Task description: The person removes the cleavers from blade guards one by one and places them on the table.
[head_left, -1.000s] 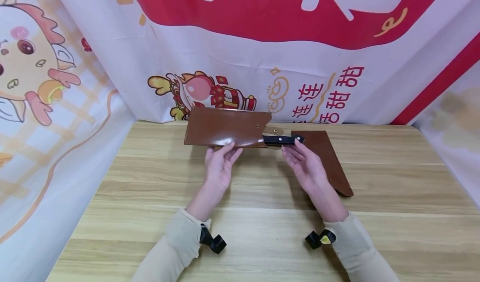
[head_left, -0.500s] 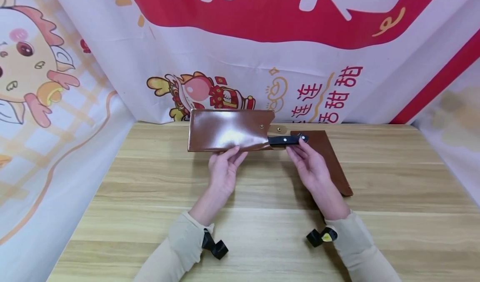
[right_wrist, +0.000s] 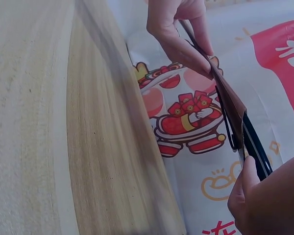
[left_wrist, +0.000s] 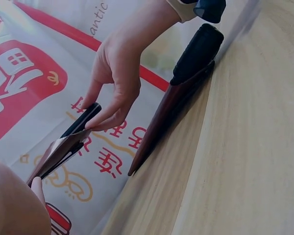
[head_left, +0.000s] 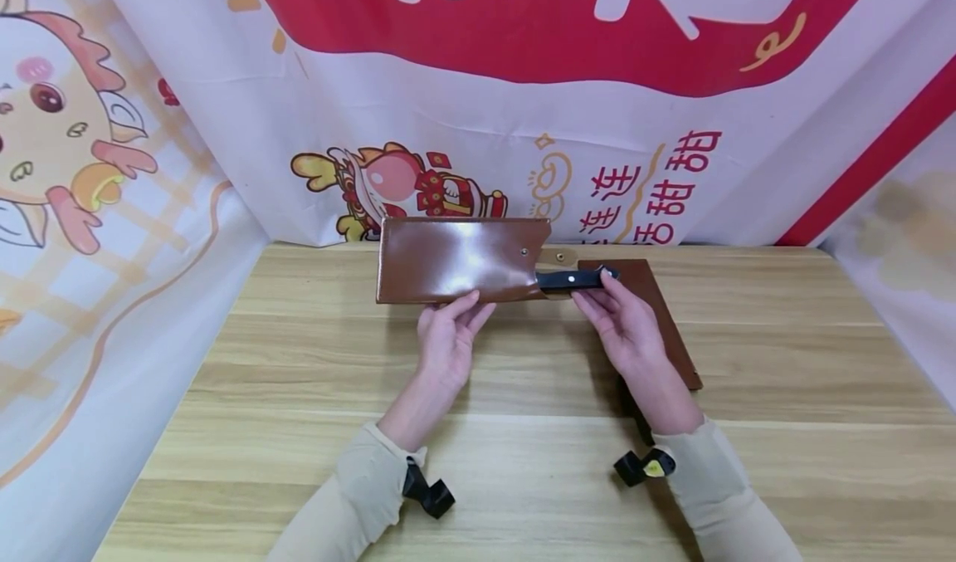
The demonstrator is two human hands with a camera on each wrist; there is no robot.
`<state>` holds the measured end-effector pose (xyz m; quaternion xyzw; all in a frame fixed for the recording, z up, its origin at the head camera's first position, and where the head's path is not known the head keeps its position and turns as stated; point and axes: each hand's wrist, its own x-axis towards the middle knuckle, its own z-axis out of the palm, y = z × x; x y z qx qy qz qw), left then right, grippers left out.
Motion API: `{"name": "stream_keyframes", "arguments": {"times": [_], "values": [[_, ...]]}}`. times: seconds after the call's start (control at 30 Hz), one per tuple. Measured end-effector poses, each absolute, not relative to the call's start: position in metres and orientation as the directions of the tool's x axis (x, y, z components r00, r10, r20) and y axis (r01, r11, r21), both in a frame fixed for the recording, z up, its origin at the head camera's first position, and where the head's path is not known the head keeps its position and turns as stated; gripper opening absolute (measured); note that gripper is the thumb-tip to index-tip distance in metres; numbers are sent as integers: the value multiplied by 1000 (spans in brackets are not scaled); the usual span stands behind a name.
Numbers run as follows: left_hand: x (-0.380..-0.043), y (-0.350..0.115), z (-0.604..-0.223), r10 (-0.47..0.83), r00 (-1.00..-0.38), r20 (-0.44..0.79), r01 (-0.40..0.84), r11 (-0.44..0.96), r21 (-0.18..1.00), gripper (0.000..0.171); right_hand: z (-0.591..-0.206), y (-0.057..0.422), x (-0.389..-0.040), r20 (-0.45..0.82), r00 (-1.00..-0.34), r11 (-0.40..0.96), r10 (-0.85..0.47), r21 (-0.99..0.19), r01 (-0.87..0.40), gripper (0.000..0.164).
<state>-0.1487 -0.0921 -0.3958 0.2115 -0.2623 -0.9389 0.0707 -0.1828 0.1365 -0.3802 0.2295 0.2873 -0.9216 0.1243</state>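
I'm seeing the left hand [head_left: 446,342] pinching the cover [head_left: 456,255], the right hand [head_left: 627,325] pinching the knife handle [head_left: 562,281]; I'm expecting stiff, slick, heavy handling; I'm favouring the handle.

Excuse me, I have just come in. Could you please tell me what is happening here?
A person is holding a brown sheath above the wooden table. The left hand pinches its lower edge, while the right hand holds the black handle sticking out of it. No blade is visible. A second brown sheath, also with a black handle, lies on the table, partly hidden by the right hand.
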Motion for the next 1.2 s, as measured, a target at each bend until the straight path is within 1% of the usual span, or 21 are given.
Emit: {"name": "stream_keyframes", "arguments": {"times": [0.17,0.33,0.47,0.57,0.9,1.2], "values": [[-150,-95,-395,-251,-898,-360,22,-845,535,47,-381,135,-182,-479,-874,-800,-75,-495,339,57],[-155,-100,-395,-287,-894,-343,51,-827,560,38,-380,137,-182,-473,-880,-800,-45,-511,315,53],[-157,-105,-394,-294,-895,-335,56,-820,569,34,-378,141,-184,-477,-878,-816,-45,-489,308,40],[-158,-107,-392,-294,-897,-330,60,-820,569,34,-377,143,-185,-478,-877,-821,-46,-482,306,36],[-162,-118,-388,-322,-886,-334,75,-809,582,26,-376,152,-187,-476,-877,-848,-63,-437,299,29],[-164,-128,-384,-332,-884,-327,86,-806,585,24,-375,160,-189,-464,-881,-876,-95,-380,295,23]]}}
